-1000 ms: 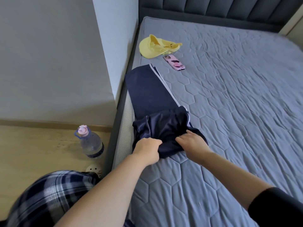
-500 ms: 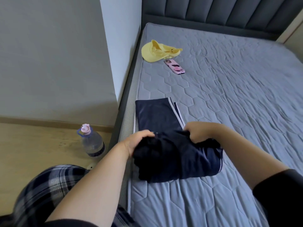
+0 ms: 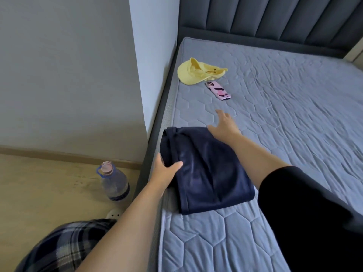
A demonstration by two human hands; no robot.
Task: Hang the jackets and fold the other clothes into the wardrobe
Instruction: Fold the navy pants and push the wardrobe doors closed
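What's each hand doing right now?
Left hand: grips the folded navy garment at its edge.
Right hand: open, fingers straight, over the garment's far corner.

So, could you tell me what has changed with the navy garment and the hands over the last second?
The navy garment, stretched long a second ago, is now a compact fold. The right hand let go and lies flat at its far edge; the left hand grips its left side. The yellow cap, pink phone and water bottle stayed put.
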